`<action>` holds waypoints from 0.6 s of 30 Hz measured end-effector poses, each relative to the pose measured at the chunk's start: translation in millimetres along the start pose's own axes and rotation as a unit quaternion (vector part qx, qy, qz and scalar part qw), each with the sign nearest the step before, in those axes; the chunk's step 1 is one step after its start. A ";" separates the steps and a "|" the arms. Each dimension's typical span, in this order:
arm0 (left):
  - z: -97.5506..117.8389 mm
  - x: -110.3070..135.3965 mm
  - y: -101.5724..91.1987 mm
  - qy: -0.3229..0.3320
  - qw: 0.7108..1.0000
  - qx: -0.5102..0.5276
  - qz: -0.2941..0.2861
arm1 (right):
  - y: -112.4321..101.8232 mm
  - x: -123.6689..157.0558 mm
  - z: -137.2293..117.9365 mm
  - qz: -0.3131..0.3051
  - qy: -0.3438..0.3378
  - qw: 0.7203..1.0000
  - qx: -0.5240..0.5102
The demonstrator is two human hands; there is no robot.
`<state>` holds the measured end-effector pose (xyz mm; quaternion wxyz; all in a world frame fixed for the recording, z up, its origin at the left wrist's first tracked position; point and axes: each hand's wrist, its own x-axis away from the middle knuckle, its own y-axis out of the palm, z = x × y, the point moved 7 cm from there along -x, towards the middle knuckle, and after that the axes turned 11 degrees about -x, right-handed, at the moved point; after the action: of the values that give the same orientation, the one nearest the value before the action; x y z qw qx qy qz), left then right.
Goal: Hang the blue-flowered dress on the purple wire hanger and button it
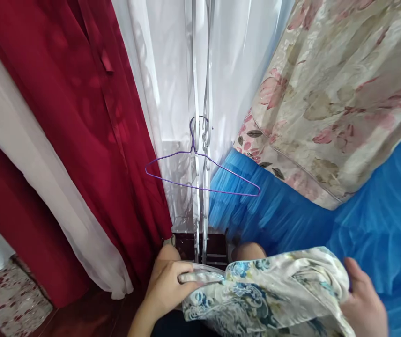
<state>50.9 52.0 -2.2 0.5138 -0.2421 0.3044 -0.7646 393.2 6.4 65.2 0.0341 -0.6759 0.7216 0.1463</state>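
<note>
At the bottom of the head view, a white floral cloth (267, 290) with blue and yellowish patterning lies bunched in folds over my lap. My left hand (172, 288) pinches its left upper edge between thumb and fingers. At the cloth's right end, my right hand (364, 299) grips the rolled side, its thumb up and the other fingers mostly hidden behind the fabric. Whether the cloth is a garment I cannot tell. In front of me a bare purple hanger (202, 189) hangs by its hook on a white metal chain-like rack (196, 206), apart from both hands.
Red curtains (116, 154) and a white sheer one (77, 210) hang on the left. White drapes (172, 84) are behind the rack. On the right, a pink-flowered cloth (344, 112) hangs over blue tulle (292, 210). Dark red flooring (88, 316) shows lower left.
</note>
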 end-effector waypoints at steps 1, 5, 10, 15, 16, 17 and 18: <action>-4.1 -0.3 -11.2 0.010 0.999 -0.032 0.014 | -1.5 -1.9 -3.2 0.006 0.009 1.000 -0.014; -6.9 4.1 -59.7 0.070 0.993 -0.068 0.068 | 20.8 -16.4 -6.2 -0.019 0.085 0.995 0.044; 7.2 15.7 -108.7 0.092 0.980 -0.018 0.176 | 41.6 -74.6 -30.9 -0.071 -0.002 0.978 0.195; 65.8 17.9 -110.8 0.184 0.965 0.028 0.185 | 43.0 -156.4 -70.6 -0.023 -0.126 0.980 0.154; 72.5 17.1 -108.7 0.184 0.964 0.056 0.183 | 51.0 -171.2 -76.4 -0.030 -0.134 0.980 0.141; 75.4 16.3 -106.5 0.173 0.963 0.087 0.186 | 61.7 -184.5 -81.1 -0.040 -0.141 0.981 0.128; 74.5 15.8 -104.5 0.155 0.962 0.116 0.193 | 73.9 -196.2 -83.9 -0.051 -0.146 0.981 0.118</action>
<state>29.5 51.1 125.3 0.6226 0.0035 0.3304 -0.7094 349.3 177.5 206.0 0.2257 -0.6742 0.6859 0.1553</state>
